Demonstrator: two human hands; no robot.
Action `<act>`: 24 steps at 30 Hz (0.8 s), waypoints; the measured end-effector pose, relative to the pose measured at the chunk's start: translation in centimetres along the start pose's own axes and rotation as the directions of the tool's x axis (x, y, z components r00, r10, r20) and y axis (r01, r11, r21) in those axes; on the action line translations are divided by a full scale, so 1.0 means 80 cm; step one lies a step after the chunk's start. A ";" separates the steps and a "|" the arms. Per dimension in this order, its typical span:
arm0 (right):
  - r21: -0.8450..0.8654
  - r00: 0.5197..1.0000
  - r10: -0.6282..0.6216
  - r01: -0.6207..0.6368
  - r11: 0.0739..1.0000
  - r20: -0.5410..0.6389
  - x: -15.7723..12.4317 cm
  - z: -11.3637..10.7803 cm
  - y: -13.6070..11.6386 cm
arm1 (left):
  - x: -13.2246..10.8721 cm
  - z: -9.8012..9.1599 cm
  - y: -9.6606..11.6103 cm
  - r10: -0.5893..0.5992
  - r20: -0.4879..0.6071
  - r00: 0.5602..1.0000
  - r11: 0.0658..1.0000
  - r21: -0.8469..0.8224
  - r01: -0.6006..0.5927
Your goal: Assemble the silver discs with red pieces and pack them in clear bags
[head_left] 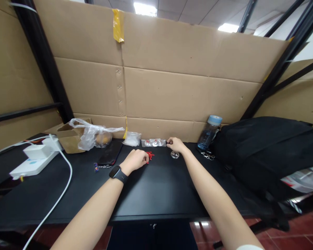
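Observation:
My left hand [136, 160], with a black smartwatch [118, 174] on its wrist, is curled closed on the black table [156, 194], its fingers against a small pile of red pieces [150, 155]. My right hand [175, 144] reaches further back with its fingers pinched on a small dark item that I cannot make out, beside a clear bag of round clear and red parts [153, 142]. A small clear round part [174, 155] lies just under the right wrist.
A black phone [110, 153] and a keychain [101, 166] lie to the left. Further left are a plastic bag [94, 136], a cardboard box [67, 137], a white power strip [33, 163] and a cable [59, 194]. A blue-lidded bottle [209, 133] and a black backpack [266, 152] stand on the right. Cardboard walls [172, 69] close the back.

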State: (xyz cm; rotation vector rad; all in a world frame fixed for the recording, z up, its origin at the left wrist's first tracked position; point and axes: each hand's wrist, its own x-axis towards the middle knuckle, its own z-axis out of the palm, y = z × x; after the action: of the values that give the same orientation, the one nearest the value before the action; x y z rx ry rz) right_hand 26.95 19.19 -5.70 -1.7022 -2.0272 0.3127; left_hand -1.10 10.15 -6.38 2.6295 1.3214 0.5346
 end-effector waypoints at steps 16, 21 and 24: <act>0.069 0.969 -0.237 0.232 0.970 0.075 -0.076 -0.018 0.042 | 0.000 0.032 0.041 0.090 -0.012 0.996 0.994 -0.056 -0.090; 0.210 0.951 -0.309 0.308 0.928 -0.029 -0.080 -0.020 0.033 | 0.003 0.035 0.035 -0.011 -0.112 0.994 1.000 0.005 0.012; 0.348 0.937 -0.339 0.345 0.872 -0.079 -0.080 -0.009 0.019 | 0.006 0.032 0.033 -0.081 -0.162 0.983 0.997 -0.025 0.078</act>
State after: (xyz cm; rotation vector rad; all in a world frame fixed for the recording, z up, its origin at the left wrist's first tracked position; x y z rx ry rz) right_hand 29.36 13.16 -7.13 -1.0998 -2.0613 0.5085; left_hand 2.08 9.02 -7.83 2.5521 1.4530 0.7602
